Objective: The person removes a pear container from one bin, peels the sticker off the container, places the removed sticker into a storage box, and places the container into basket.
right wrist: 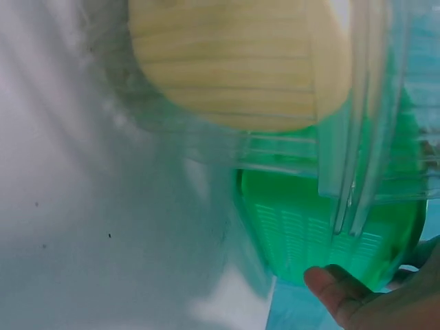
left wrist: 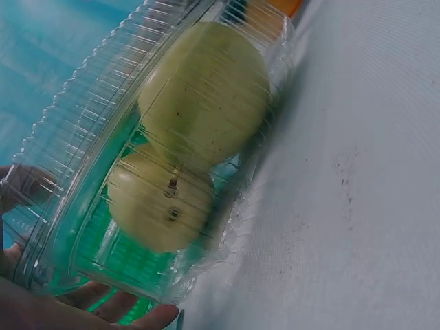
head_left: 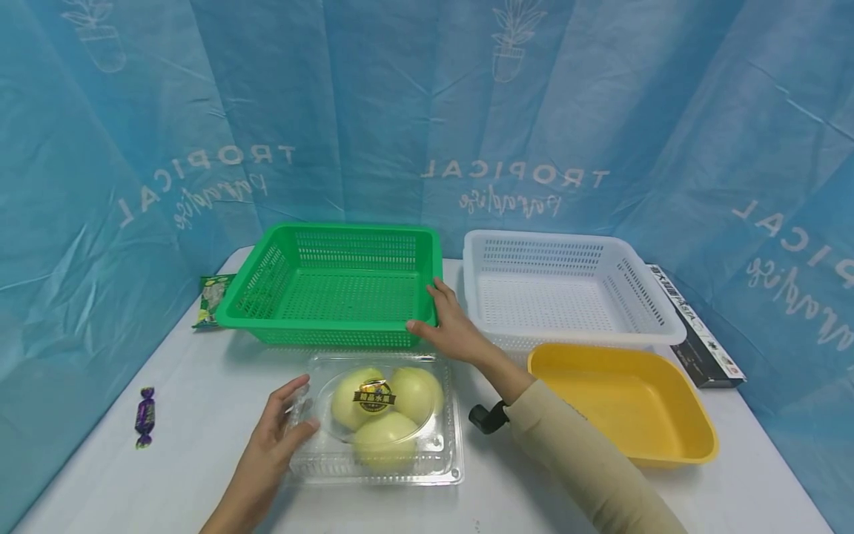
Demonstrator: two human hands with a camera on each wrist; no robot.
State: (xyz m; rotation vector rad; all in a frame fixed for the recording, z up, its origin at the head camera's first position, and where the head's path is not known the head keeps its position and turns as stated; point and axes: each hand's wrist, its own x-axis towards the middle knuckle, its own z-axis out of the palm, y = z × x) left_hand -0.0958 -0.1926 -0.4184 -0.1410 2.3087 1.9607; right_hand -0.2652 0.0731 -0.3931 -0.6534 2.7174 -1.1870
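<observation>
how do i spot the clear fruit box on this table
Find the green basket at the back of the white table, left of the white basket. Directly in front of it, beside the person's left hand, sits the clear fruit box. Unlike the open baskets, it is see-through and lidded, with three pale fruits under a dark label.
</observation>
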